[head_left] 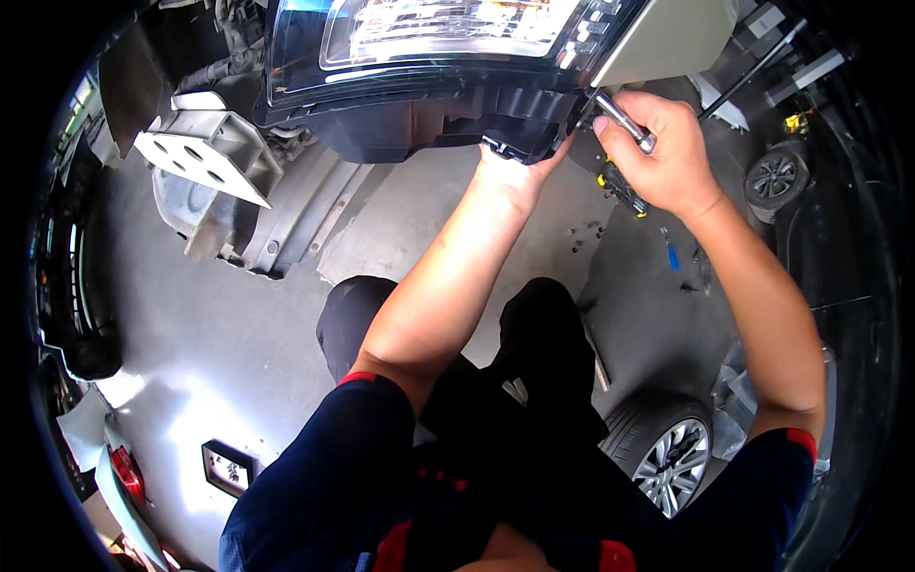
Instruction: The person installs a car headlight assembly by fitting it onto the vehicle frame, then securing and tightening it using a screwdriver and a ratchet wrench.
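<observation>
A car headlight with a black lower housing fills the top of the view. My left hand reaches up beneath the right end of this housing; its fingers are hidden behind the black plastic. To the right, my right hand is closed around a short chrome wrench, thumb pressed along it. The wrench slants from the headlight's lower right corner down toward my palm. Its far end meets the edge beside a pale body panel, and how it engages there cannot be made out.
A bare metal bracket with round holes juts out at the left. Below right lie a wheel, a blue-handled tool and several small dark parts on the floor. A black tray sits lower left. A dark car stands at the right.
</observation>
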Motion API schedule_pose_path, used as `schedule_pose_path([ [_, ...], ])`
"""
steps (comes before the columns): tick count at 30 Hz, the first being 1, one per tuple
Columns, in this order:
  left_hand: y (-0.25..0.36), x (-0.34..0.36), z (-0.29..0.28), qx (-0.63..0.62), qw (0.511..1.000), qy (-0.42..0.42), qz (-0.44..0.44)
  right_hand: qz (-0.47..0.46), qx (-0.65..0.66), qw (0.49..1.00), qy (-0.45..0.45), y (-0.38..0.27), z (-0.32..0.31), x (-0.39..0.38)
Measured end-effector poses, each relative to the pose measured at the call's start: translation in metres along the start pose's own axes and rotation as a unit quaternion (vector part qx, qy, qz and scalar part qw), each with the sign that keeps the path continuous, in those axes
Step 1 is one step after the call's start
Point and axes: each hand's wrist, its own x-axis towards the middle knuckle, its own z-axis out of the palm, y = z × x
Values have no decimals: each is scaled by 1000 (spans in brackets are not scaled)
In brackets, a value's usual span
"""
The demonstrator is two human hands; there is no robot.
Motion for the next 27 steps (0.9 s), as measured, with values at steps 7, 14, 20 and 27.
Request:
schedule_pose_path([
  [7,10,13,-24,188,980,-5,59,280,692,641,-178,17,7,-4],
  [14,4,9,-16,180,979,43,84,71,114,991,-18,-4,5,-4],
  [20,10,11,-25,174,983,-16,56,315,583,735,-145,6,0,2],
  [27,-6,-2,6,-448,867,41,-215,64,123,990,8,-7,14,1],
])
